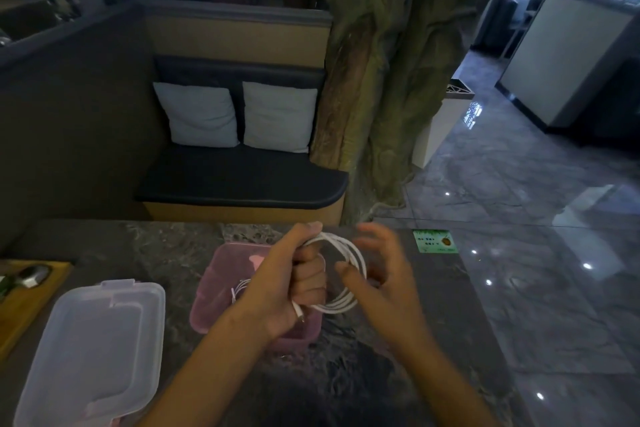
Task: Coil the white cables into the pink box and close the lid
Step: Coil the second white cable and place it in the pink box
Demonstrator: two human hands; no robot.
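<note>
Nearest to the camera, on the left, the clear lid (93, 354) lies flat on the dark marble table (166, 246), with its clips visible at the far edge. It is apart from the pink box (211, 291), which stands open just to the right of it, under the hands.

The left hand (294, 281) is closed into a fist around a white cable (349, 274) – several loops of it pass through the fist and come out to the right as a round coil. One short end with a plug hangs from the bottom of the fist, above the near wall of the box. The right hand (377, 270) is beside the coil, with fingers spread and bent; its thumb seems to touch the loops, but the hand is blurred and I cannot tell if it really grips them. The coil is held in the air above the right part of the box.

Inside the box, a second white cable (239, 288) already lies on the bottom, partly hidden behind the left wrist.

At the left edge of the table there is a wooden tray (31, 302) with a metal spoon (33, 276) on it. A green sticker (434, 241) is on the far right corner.

Behind the table stands a dark bench (242, 180) with two white cushions (197, 114) – and to the right of it, a thick tree-like column (391, 62).
</note>
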